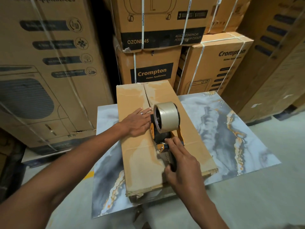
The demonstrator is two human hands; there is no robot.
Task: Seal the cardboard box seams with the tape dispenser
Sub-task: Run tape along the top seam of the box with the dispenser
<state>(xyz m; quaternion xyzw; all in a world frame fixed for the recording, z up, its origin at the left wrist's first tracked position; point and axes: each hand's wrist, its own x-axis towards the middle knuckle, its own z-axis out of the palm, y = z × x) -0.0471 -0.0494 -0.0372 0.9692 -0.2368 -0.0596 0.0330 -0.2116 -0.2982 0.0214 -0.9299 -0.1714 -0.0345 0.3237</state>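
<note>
Box on a slab, hemmed in by stacked cartons

The cardboard box [145, 146] lies at the centre on the slab [231, 138], its long seam [146, 98] running from 6 toward 12 o'clock. The tape dispenser [162, 126] sits on the seam near the box's middle; the left hand [140, 121] lies flat on the box top at the dispenser's 9 o'clock, the right hand [179, 159] grips its handle at 6 o'clock. Stacked cartons [153, 66] stand behind the slab from 9 round through 12 to 3 o'clock.
</note>
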